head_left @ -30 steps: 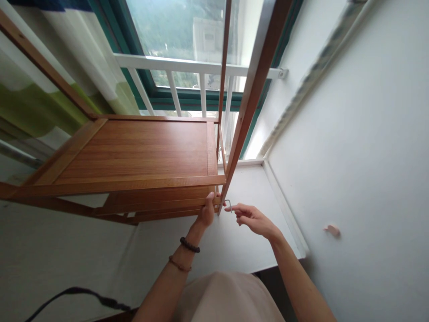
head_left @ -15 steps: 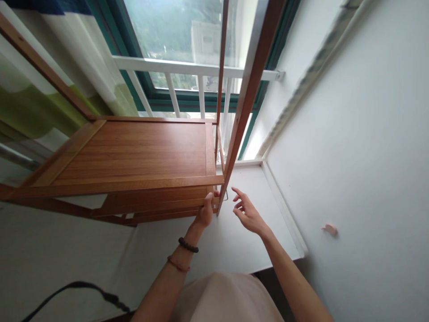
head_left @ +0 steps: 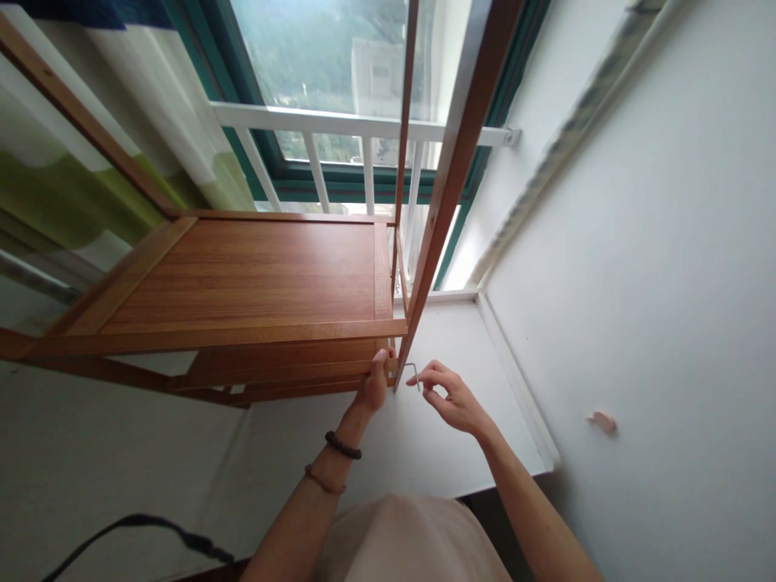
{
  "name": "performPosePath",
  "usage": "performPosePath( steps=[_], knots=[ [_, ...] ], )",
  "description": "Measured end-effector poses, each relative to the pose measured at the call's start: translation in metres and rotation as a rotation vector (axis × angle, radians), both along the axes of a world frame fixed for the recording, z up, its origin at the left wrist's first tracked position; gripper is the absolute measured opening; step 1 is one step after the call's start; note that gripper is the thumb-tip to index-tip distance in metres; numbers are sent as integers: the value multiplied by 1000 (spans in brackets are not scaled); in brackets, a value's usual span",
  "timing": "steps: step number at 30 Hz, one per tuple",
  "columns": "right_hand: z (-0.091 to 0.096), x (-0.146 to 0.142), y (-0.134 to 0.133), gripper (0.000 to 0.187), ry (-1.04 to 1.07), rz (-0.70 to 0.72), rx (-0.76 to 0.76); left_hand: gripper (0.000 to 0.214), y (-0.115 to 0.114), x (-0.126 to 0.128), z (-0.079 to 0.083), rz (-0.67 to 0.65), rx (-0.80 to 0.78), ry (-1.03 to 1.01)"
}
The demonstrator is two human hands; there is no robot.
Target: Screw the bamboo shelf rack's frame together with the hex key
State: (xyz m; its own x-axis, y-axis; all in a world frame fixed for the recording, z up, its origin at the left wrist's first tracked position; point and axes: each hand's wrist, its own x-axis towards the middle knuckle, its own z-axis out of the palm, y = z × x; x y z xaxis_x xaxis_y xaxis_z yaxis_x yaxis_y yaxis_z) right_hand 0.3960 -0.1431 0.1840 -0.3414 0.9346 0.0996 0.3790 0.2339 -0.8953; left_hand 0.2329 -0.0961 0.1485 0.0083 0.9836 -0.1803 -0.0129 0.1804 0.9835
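Observation:
A brown wooden shelf unit stands in front of me. Low at its right end, my left hand is closed round the front rail of a lower shelf, thumb in front and most fingers hidden behind the wood. A thin L-shaped Allen key sticks out from the right-hand upright, its free arm hanging downward. Just right of that upright, my right hand has its index finger and thumb at the free arm, the finger bent across it. The key's inner end is hidden at the post.
A white wall with a small pink hook rises on the right. Behind the shelf are a white railing and a green-framed window; a curtain hangs left. A black strap lies lower left.
My right hand has moved slightly, bringing its index finger and thumb to the Allen key, which now hangs at a different angle. My left hand keeps its hold on the rail.

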Motion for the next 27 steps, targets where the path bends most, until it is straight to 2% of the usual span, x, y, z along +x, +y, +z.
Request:
performPosePath(
  steps=[3,6,10,13,15,19,23,27],
  knots=[
    [5,-2,5,49,79,-74,30,35,1,0,1,17,0,9],
    [-3,-5,15,59,63,-136,20,35,1,0,2,-1,4,-6],
    [-18,-6,14,53,-33,-61,-14,35,0,-1,3,-7,12,-3],
    [-16,-6,4,49,15,-222,32,36,0,-1,3,0,11,2],
    [-7,-6,1,49,45,-262,79,36,0,-1,2,2,16,11],
    [4,-8,12,50,-18,-145,122,36,1,-1,-1,1,32,21],
    [-11,-12,26,48,-118,-151,79,36,1,-1,2,-8,10,16],
    [-21,-9,13,36,-164,-86,17,37,0,-1,4,-27,17,15]
  ],
)
